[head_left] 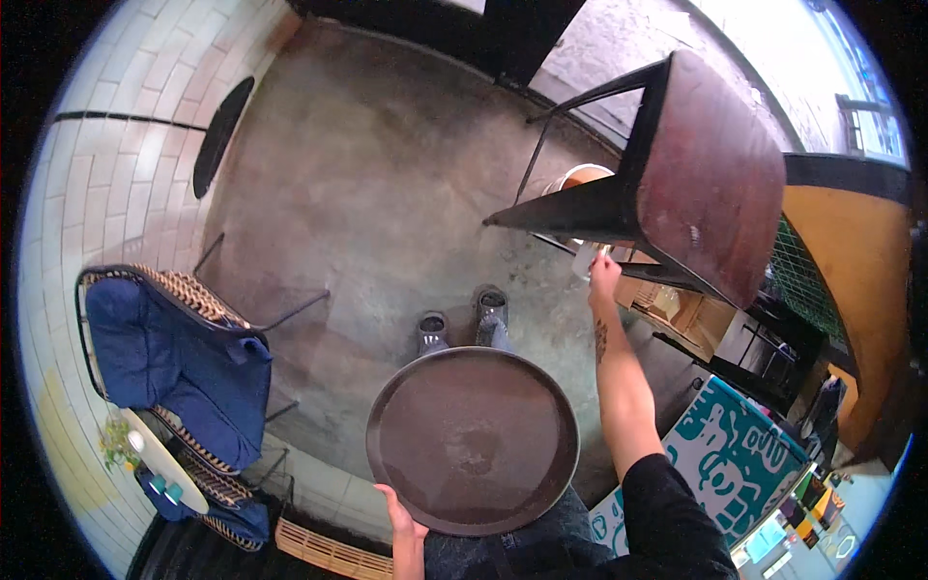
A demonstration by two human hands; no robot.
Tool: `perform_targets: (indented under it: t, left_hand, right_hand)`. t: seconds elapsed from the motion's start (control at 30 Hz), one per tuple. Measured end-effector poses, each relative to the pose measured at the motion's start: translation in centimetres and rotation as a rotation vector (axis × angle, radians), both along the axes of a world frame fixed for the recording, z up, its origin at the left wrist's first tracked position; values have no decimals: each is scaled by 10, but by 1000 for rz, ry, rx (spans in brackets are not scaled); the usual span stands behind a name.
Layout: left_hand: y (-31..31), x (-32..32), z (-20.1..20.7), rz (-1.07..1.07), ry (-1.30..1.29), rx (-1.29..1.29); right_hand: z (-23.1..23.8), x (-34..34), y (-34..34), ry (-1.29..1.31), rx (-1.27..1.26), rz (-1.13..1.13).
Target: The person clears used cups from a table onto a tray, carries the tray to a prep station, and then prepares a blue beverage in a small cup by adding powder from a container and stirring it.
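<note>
A round dark brown serving tray (473,440) lies level in front of my body, its top bare apart from a worn, scuffed patch. My left hand (404,530) grips it at the near left rim, thumb at the edge and fingers hidden below. Stretched forward to the right, my right hand (605,275) is closed on a small, pale, translucent cup-like thing (585,257), too small to name surely. That hand is beside the legs of a tall stool (710,174) with a dark wooden seat. Behind the stool's leg stands a partly hidden white bucket (580,174).
An open cardboard box (677,314) sits below the stool. To the right is a counter with a teal-and-white patterned front (730,454). A woven chair with blue cushions (174,362) stands left, near a small table (169,464) with flowers. My shoes (491,302) rest on the concrete floor (367,164).
</note>
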State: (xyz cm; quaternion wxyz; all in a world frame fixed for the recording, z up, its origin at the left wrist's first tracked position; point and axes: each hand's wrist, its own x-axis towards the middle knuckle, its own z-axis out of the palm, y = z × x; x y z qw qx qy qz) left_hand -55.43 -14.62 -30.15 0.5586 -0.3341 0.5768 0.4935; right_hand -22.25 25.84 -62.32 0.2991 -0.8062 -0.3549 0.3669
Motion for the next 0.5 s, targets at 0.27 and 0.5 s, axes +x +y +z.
perform_targets:
  t: [0.27, 0.5]
  left_hand:
    - [9, 34, -15, -87, -22, -66]
    - [26, 35, -17, -77, 57, -86]
  right_hand:
    - [-57, 51, 59, -517, -100, -20]
    - [-35, 64, 68, -722, -90, 222]
